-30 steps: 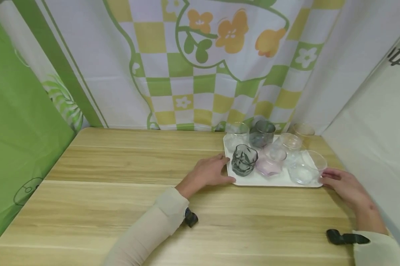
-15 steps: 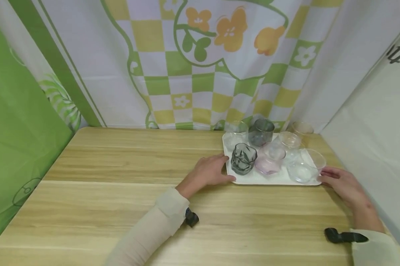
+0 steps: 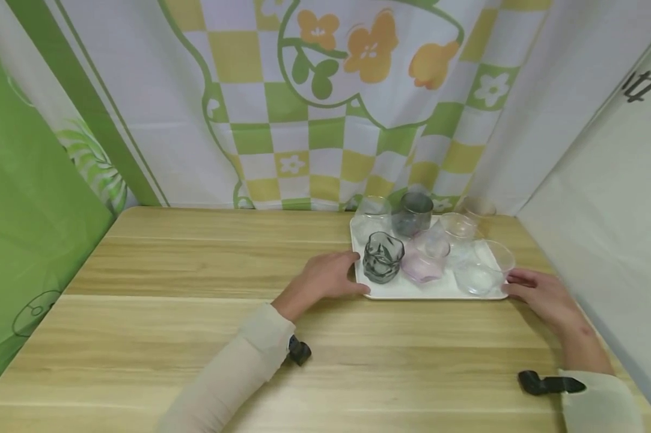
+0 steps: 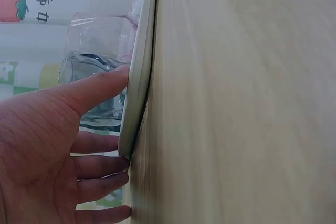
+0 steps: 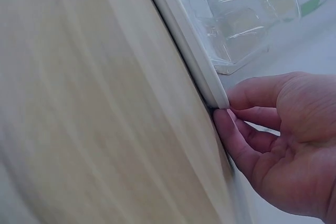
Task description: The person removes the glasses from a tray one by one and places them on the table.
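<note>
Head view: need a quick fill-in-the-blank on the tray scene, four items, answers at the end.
1. On the tray, the front row's middle glass is tinted ____.
2. The hand nearest the dark faceted glass is the person's ____ one.
3. The table top shows the grain of ____.
4. The three large flowers on the checked curtain are ____.

Missing words: pink; left; wood; orange.

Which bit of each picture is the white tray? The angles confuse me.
Head: right of centre, whole tray under the glasses.
Left wrist: edge-on, running down from the top, left of centre, to the left hand's fingers.
Right wrist: edge slanting from top centre down to the right hand.
Shared landmark: the wooden table, in all three.
</note>
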Tool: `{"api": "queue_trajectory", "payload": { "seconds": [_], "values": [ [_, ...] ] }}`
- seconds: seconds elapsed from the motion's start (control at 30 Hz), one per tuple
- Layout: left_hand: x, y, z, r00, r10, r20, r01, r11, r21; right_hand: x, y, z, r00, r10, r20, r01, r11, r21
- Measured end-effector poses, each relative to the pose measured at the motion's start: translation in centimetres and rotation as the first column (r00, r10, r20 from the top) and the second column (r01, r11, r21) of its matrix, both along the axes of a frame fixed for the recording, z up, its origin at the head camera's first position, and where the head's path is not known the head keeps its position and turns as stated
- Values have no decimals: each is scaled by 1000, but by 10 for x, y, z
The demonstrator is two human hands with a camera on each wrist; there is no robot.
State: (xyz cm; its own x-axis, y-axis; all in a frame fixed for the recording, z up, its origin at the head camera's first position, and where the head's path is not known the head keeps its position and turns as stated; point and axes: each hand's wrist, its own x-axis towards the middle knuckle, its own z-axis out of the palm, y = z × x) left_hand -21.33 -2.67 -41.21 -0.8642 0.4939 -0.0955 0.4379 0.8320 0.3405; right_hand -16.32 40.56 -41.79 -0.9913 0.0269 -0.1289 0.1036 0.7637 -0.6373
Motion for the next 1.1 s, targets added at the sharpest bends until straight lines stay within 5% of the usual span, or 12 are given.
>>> {"api": "queue_trajectory", "payload": {
  "seconds": [0.67, 1.1],
  "values": [
    [9, -41, 2, 1000, 15, 8, -16, 998, 53, -6, -33, 5, 998, 66, 24, -65, 997, -30],
    [11, -56, 4, 999, 27, 38, -30, 996, 87, -5, -50, 1, 997, 83, 5, -81, 983, -163]
  ]
}}
